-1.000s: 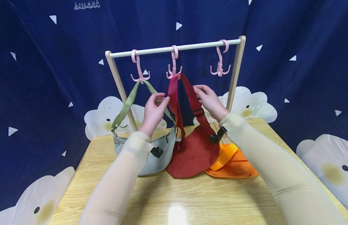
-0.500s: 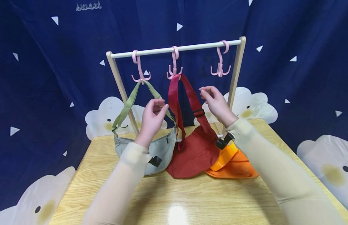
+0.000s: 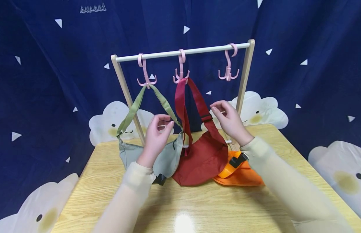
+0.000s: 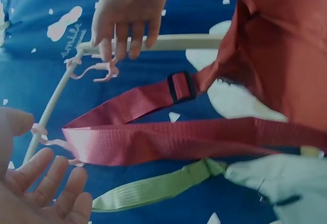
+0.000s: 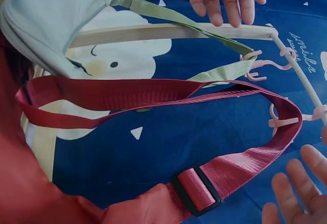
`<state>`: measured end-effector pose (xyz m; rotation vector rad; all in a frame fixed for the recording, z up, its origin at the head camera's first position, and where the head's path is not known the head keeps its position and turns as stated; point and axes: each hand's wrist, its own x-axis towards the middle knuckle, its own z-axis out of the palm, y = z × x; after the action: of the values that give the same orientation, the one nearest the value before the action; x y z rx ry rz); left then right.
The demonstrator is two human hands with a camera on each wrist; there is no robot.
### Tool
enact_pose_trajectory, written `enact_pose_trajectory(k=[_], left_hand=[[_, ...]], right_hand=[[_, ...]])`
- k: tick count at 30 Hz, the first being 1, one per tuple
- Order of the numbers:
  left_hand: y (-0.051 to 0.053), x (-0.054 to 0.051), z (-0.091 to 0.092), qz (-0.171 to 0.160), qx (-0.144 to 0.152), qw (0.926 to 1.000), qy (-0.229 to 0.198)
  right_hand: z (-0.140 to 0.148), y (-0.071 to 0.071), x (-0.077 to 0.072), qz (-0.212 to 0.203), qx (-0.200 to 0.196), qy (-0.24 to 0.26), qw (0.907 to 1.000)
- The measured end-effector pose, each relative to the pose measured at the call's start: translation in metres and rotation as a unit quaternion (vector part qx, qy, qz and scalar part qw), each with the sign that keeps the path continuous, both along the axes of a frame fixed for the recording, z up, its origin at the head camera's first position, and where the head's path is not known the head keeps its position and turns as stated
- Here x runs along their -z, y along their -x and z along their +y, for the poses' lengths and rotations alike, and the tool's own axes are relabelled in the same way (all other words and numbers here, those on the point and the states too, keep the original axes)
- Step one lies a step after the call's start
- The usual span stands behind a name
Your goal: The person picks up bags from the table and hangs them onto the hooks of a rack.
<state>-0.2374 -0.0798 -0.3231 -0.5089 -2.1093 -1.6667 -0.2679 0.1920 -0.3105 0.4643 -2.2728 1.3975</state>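
A red shoulder bag (image 3: 199, 163) hangs by its red strap (image 3: 199, 100) from the middle pink hook (image 3: 181, 68), its lower part at the tabletop. To its left, a pale grey bag (image 3: 168, 163) hangs by a green strap (image 3: 132, 111) from the left pink hook (image 3: 145, 72). My left hand (image 3: 155, 137) holds nothing, in front of the grey bag. Between the red strap and the right post, my right hand (image 3: 230, 122) is also holding nothing, apart from the strap. Both hands' fingers are relaxed in the wrist views. The strap's black buckle (image 5: 196, 191) shows clearly in the right wrist view.
A wooden rack with a white bar (image 3: 203, 49) stands on the wooden table (image 3: 215, 210). On its right end hangs a third pink hook (image 3: 228, 69), bearing no bag. An orange bag (image 3: 241, 178) lies behind the red one, partly hidden by my right wrist.
Both hands have drawn away from the red strap and lowered; the right hand has also shifted right. The red bag stays hanging from the middle hook.
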Motion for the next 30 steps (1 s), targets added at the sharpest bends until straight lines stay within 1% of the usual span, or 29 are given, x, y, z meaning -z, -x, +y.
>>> enact_pose_trajectory(k=[4,6,10,14,19,22,26,30], left_hand=[[-0.009,0.006,-0.005,0.031,-0.02,0.9983,0.045],[-0.012,0.01,-0.007,0.038,-0.023,0.9972,0.06],[-0.016,0.019,-0.01,0.048,-0.028,0.9952,0.081],[-0.018,0.026,-0.012,0.058,-0.036,0.9931,0.096],[-0.022,0.032,-0.015,0.076,-0.04,0.9884,0.125],[-0.025,0.036,-0.015,0.09,-0.042,0.9848,0.143],[-0.029,0.04,-0.013,0.102,-0.037,0.981,0.161],[-0.035,0.043,-0.009,0.093,-0.022,0.98,0.174]], right_hand=[[0.003,-0.009,0.01,0.019,-0.001,-0.016,0.9997],[0.004,-0.014,0.016,0.033,0.0,-0.024,0.9992],[0.009,-0.023,0.028,0.061,0.005,-0.051,0.9969],[0.014,-0.03,0.04,0.092,0.008,-0.087,0.992],[0.018,-0.036,0.049,0.132,-0.002,-0.12,0.984],[0.019,-0.039,0.054,0.139,-0.009,-0.132,0.9813],[0.021,-0.044,0.058,0.133,-0.008,-0.15,0.9797],[0.024,-0.049,0.061,0.122,-0.001,-0.169,0.978]])
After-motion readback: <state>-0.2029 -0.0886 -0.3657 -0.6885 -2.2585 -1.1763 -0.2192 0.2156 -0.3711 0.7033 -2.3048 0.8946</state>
